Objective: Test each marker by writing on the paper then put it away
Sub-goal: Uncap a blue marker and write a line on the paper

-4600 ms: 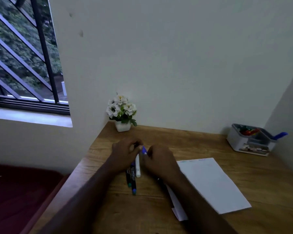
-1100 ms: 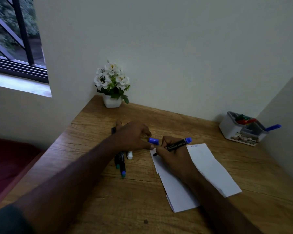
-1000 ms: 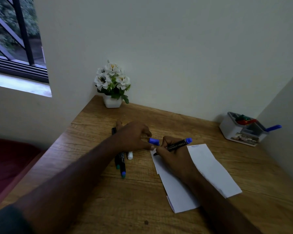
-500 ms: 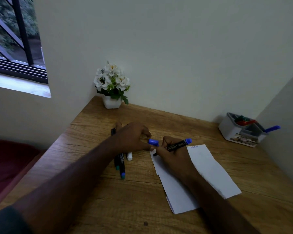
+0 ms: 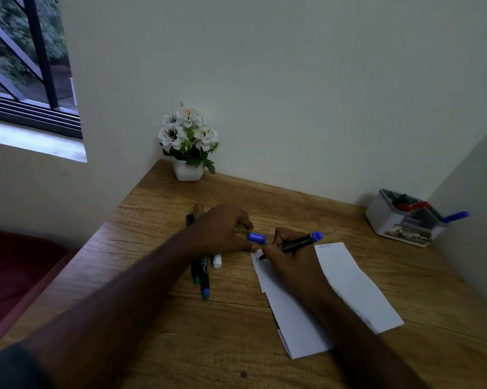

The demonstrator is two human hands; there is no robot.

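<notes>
Right hand (image 5: 290,259) hides paper (image 5: 349,282) middle; left hand (image 5: 222,228) covers markers (image 5: 204,273).

Desk (image 5: 158,209) – wood-grain top, matt, visible grain lines and a small dark spot near the front edge. Paper (image 5: 351,282) – plain white sheet, matt, folded. Marker (image 5: 297,242) in the right hand (image 5: 290,262): black smooth plastic barrel with white print, blue plastic end; loose blue cap (image 5: 256,238) slightly glossy. Organiser (image 5: 399,220) looks like grey-white moulded plastic. Flower pot (image 5: 187,171) white, smooth, could be ceramic or plastic. Walls painted, matt.
</notes>
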